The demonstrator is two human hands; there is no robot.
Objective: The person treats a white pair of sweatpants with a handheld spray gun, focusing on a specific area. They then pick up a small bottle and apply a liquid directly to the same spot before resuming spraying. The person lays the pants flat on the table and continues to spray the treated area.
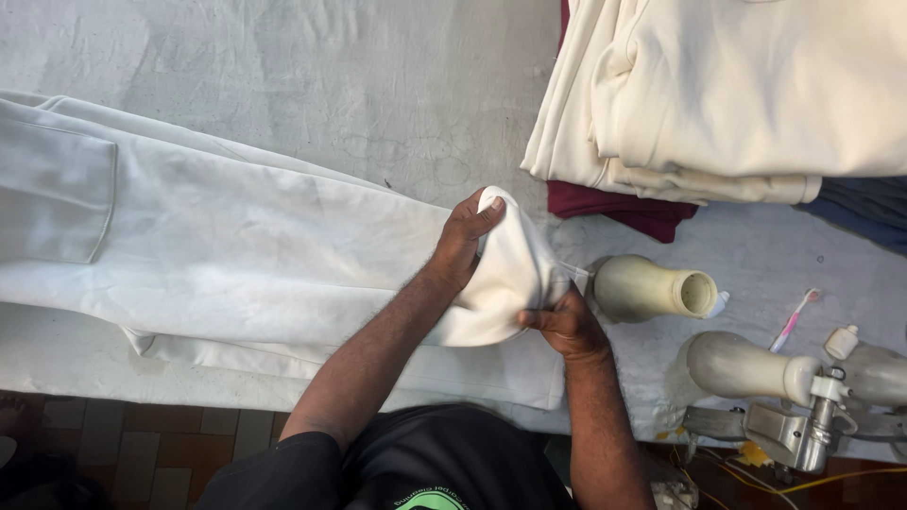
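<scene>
On the padded grey counter (378, 85), both hands' grips, left hand (463, 241) and right hand (564, 326), clamp the white garment (236, 255) whose length runs leftward.

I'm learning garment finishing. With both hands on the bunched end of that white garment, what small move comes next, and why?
Probably draw the bunched end of the white fleece garment flat: the left hand and right hand grip it raised and crumpled, while the rest lies smooth on the grey padded table.

Garment (236, 255) stretches left from both hands, on the table (378, 85). Folded stack (737, 94) beyond the right hand (565, 326); bottle (652, 288) just right.
</scene>
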